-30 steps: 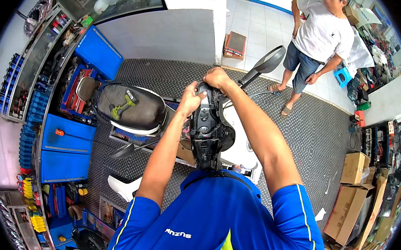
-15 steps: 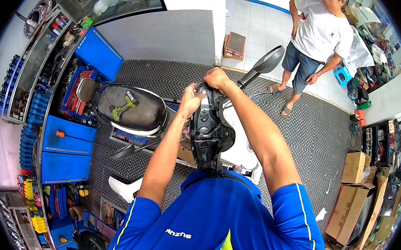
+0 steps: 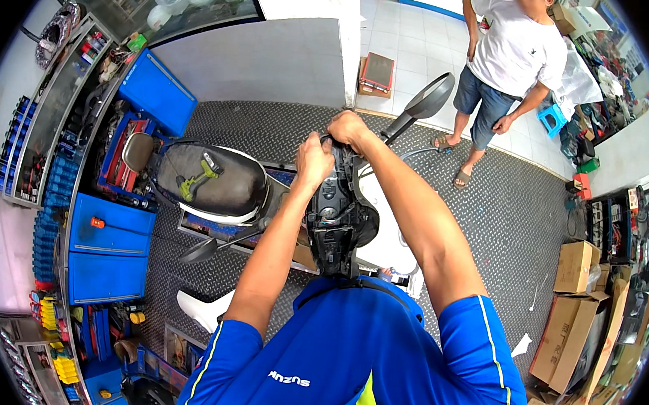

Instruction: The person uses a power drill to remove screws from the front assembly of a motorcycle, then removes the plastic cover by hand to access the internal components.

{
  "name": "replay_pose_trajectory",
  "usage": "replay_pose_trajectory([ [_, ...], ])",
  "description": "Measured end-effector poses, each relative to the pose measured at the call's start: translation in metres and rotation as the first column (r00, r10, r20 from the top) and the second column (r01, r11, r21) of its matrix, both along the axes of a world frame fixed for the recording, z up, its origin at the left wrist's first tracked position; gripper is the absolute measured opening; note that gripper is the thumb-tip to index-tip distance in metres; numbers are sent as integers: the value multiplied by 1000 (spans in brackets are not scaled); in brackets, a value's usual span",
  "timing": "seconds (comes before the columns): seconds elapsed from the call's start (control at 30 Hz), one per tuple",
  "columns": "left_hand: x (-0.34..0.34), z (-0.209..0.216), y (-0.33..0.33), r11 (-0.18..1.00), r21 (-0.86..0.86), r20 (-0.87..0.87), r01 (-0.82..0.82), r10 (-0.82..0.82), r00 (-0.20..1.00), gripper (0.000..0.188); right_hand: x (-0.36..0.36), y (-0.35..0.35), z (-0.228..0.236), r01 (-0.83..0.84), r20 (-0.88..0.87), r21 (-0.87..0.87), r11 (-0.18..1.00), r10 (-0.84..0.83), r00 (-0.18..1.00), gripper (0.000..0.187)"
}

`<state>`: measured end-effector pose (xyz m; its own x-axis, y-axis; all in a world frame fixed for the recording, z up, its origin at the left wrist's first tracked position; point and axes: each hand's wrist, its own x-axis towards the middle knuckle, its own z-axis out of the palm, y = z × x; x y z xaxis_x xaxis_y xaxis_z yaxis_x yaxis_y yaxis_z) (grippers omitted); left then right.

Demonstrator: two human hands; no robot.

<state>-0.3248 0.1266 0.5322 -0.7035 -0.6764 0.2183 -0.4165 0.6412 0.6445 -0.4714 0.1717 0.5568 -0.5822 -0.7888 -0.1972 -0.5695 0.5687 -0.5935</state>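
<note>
The black plastic instrument panel (image 3: pixel 330 214) of a scooter stretches away from my waist. At its far end my left hand (image 3: pixel 315 160) is closed on the panel's left edge, fingers curled and knuckles up. Just beyond it, my right hand (image 3: pixel 350 127) is closed too, pressed against the panel's far tip; its fingertips are hidden. A small dark part of the panel shows between the two hands. White scooter bodywork (image 3: pixel 386 233) lies to the right of the panel, below my right forearm. One mirror (image 3: pixel 428 97) stands past my right hand, another (image 3: pixel 199 249) points out to the left.
A green-and-black power tool (image 3: pixel 200 177) lies on the scooter seat (image 3: pixel 224 184). Blue cabinets (image 3: pixel 107 277) line the left. A person in a white shirt (image 3: pixel 517 47) stands at the far right. Cardboard boxes (image 3: pixel 565 340) are stacked at right; a white panel (image 3: pixel 202 311) lies on the floor.
My left hand has rolled over, its thumb now tucked out of sight and its knuckles upward. The right hand stays almost in place at the panel's far tip.
</note>
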Motion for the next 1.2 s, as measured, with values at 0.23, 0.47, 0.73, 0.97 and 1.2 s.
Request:
replay_pose_trajectory([
  [0.23, 4, 3, 1, 998, -22, -52, 57, -58, 997, 31, 0, 0, 2, 86, 43, 38, 996, -88, 995, 33],
  [0.47, 7, -3, -8, 996, -8, -70, 93, -94, 993, 29, 5, -3, 7, 106, 68, 75, 992, -111, 991, 38],
  [0.73, 5, -6, -7, 990, -30, -119, 141, -143, 983, 26, 7, -2, 13, 175, 49, 173, 969, -185, 981, 41],
  [0.97, 5, 1, -2, 993, -24, -87, 118, -119, 989, 26, 5, -3, 9, 161, 20, 152, 975, -166, 986, 38],
  [1.2, 4, 7, 0, 995, -8, -32, 101, -101, 994, 27, 6, -4, 6, 186, 6, 111, 976, -188, 982, 36],
])
